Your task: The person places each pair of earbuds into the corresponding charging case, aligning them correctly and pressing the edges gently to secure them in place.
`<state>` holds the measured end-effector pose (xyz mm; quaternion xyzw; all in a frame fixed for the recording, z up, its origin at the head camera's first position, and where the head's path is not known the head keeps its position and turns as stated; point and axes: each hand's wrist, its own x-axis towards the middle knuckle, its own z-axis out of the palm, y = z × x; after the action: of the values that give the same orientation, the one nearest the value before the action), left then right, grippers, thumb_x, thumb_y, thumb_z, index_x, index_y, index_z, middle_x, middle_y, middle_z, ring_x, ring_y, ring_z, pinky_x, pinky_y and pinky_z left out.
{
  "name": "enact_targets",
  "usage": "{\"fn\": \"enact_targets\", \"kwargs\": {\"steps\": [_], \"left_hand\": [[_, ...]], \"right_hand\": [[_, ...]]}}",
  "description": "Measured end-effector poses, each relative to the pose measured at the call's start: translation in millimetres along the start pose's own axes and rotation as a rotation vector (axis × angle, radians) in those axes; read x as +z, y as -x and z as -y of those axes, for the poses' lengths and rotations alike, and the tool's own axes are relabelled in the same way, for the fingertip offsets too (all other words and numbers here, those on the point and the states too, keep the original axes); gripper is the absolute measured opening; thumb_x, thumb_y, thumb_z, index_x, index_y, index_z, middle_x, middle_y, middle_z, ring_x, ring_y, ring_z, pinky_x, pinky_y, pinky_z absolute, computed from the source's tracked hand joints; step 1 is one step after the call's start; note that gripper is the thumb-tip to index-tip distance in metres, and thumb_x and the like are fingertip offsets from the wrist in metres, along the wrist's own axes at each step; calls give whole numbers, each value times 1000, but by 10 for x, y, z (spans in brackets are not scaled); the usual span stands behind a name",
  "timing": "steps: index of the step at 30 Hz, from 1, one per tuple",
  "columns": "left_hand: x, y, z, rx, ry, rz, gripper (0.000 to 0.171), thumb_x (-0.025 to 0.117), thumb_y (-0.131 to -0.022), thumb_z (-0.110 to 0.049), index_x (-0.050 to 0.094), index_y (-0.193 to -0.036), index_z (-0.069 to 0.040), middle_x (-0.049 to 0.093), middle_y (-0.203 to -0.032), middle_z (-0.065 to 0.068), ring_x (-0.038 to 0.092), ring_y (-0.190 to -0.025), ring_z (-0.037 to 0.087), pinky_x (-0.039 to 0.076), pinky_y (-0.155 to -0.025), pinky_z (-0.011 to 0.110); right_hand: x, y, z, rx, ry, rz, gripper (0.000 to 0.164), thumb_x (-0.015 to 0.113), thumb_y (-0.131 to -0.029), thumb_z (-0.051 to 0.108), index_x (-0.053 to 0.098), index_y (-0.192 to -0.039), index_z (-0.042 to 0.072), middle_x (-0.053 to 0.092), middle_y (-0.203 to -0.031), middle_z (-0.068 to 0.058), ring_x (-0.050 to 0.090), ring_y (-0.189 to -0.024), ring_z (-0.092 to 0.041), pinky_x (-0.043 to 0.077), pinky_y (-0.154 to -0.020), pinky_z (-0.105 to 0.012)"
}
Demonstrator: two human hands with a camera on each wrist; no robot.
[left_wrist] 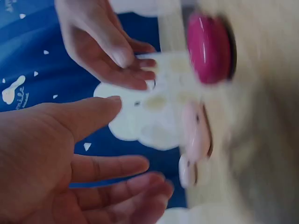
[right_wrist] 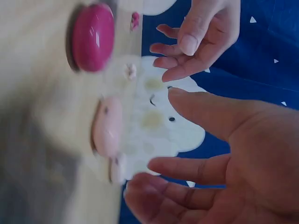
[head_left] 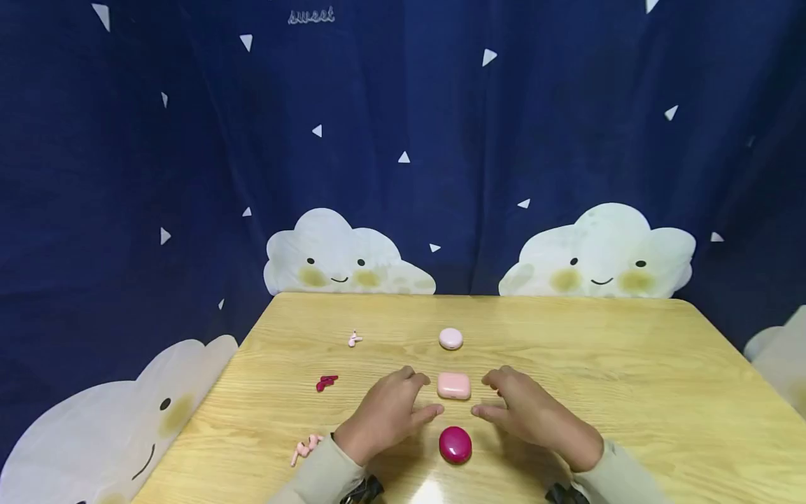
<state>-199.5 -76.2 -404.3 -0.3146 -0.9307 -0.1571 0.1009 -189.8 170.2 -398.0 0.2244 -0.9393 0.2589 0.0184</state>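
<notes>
In the head view, three earbud cases stand in a column on the wooden table: a pale pink round case [head_left: 450,339] at the back, a pink rectangular case [head_left: 454,386] in the middle and a glossy magenta case [head_left: 455,445] nearest me. My left hand [head_left: 392,411] hovers left of the pink case, fingers loosely bent, holding nothing. On the other side, my right hand [head_left: 532,413] mirrors it, also without anything in its grasp. Both wrist views show a gap between the hands and the cases, the magenta case [left_wrist: 211,49] and the pink case [right_wrist: 108,127] among them.
Left of the cases lie three sets of earbuds: pale pink earbuds [head_left: 355,339] at the back, magenta earbuds [head_left: 326,382] midway and pink earbuds [head_left: 305,448] beside my left sleeve. A dark blue curtain [head_left: 441,140] with clouds hangs behind the table [head_left: 630,364].
</notes>
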Motion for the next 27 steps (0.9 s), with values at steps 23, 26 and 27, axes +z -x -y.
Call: {"fn": "enact_targets", "kwargs": {"steps": [23,26,27], "left_hand": [[457,100,-88,-18,333,198,24,75,-83,-34,71,-91,-12,49,-63,-14,40,-57,-3,37,-52,14],[462,96,-59,-26,349,215,21,75,-84,-33,71,-90,-14,48,-64,-17,41,-58,-4,38,-52,14],[464,93,-52,-25,349,218,20,75,-84,-32,71,-89,-14,48,-64,-17,42,-58,-4,38,-52,14]], "right_hand": [[403,31,-78,-5,-336,250,24,77,-82,29,70,-89,7,56,-69,9,48,-60,-4,41,-52,-20],[418,19,-63,-13,-353,248,19,76,-83,28,71,-88,11,57,-69,10,48,-61,-3,41,-53,-19],[424,14,-60,-21,-350,242,16,76,-83,28,71,-86,13,57,-68,11,48,-61,-2,41,-53,-19]]}}
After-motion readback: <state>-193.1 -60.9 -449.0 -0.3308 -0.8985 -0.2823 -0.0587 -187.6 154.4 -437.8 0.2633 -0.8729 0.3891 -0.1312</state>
